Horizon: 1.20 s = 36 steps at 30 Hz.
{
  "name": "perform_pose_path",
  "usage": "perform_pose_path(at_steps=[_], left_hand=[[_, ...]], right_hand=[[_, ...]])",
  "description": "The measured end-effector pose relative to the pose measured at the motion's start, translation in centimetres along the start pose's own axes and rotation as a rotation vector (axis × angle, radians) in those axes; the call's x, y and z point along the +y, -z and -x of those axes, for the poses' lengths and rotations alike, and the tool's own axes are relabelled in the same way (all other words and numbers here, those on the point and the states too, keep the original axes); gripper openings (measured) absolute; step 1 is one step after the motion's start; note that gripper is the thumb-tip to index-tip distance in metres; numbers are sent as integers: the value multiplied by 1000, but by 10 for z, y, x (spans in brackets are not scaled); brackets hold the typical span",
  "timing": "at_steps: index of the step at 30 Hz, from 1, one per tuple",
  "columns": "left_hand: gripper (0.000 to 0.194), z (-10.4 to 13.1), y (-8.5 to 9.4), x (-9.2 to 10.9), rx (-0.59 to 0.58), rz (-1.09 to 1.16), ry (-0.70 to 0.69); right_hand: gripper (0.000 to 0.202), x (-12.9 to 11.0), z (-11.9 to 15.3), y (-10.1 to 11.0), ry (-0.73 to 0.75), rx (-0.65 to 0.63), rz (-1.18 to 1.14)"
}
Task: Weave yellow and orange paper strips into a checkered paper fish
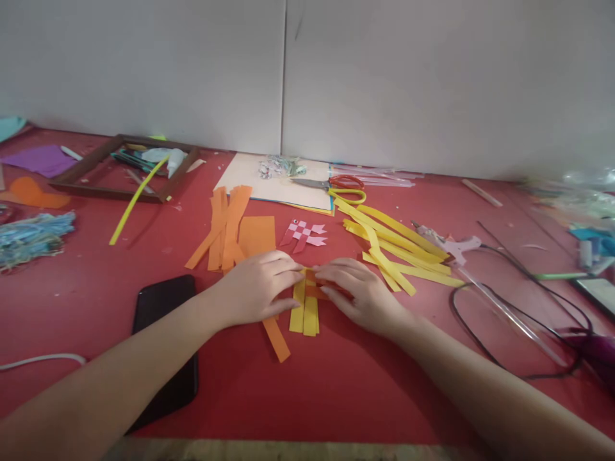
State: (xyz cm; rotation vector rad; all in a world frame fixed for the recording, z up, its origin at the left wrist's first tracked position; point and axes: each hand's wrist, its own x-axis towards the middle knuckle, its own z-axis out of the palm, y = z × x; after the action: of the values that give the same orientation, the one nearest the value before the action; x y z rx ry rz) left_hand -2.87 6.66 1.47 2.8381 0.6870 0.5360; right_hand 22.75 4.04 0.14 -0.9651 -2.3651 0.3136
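In the head view, my left hand [264, 285] rests at the left edge of a small piece of yellow paper strips [303, 314], its fingers curled and closed on it. From the other side, my right hand [362, 291] closes its fingers on the orange paper strip [314, 291] crossing the yellow ones. Both sets of fingertips nearly meet at the top of the piece, hiding part of the crossing. One loose orange strip [277, 340] sticks out below my left hand. Just beyond the fingers lies a pink and white woven paper fish [303, 234].
Orange strips [230, 221] lie left of the fish, yellow strips [394, 246] to its right. Scissors [331, 186] lie on paper sheets [245, 176] behind. A black phone [166, 301] sits under my left forearm. Right are a glue gun [456, 250] and its cord [461, 326]; left, a wooden frame [86, 189].
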Motion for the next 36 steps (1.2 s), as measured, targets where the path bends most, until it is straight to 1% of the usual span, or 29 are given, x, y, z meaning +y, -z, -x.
perform_pose_path(at_steps=[5,11,15,19,24,29,33,36], left_hand=[[42,1,-1,0,-14,-5,7],[40,-1,1,1,-1,-16,3],[39,-1,1,2,3,-7,5],[38,-1,0,1,5,3,5],[39,-1,-1,1,-3,1,10],[39,-1,0,3,-12,-2,17],[39,0,0,3,-18,-15,19],[39,0,0,2,-16,-17,15]], right_hand=[[28,1,-5,-1,-7,-65,81],[24,4,-8,-5,-52,-28,42],[25,5,-7,-7,-70,-2,-9],[25,4,-8,-7,-59,19,-25],[23,3,-9,-2,-21,11,-49],[12,4,-7,-1,37,10,-14],[13,3,-7,-1,29,-13,-6],[14,3,-8,-2,28,-7,-19]])
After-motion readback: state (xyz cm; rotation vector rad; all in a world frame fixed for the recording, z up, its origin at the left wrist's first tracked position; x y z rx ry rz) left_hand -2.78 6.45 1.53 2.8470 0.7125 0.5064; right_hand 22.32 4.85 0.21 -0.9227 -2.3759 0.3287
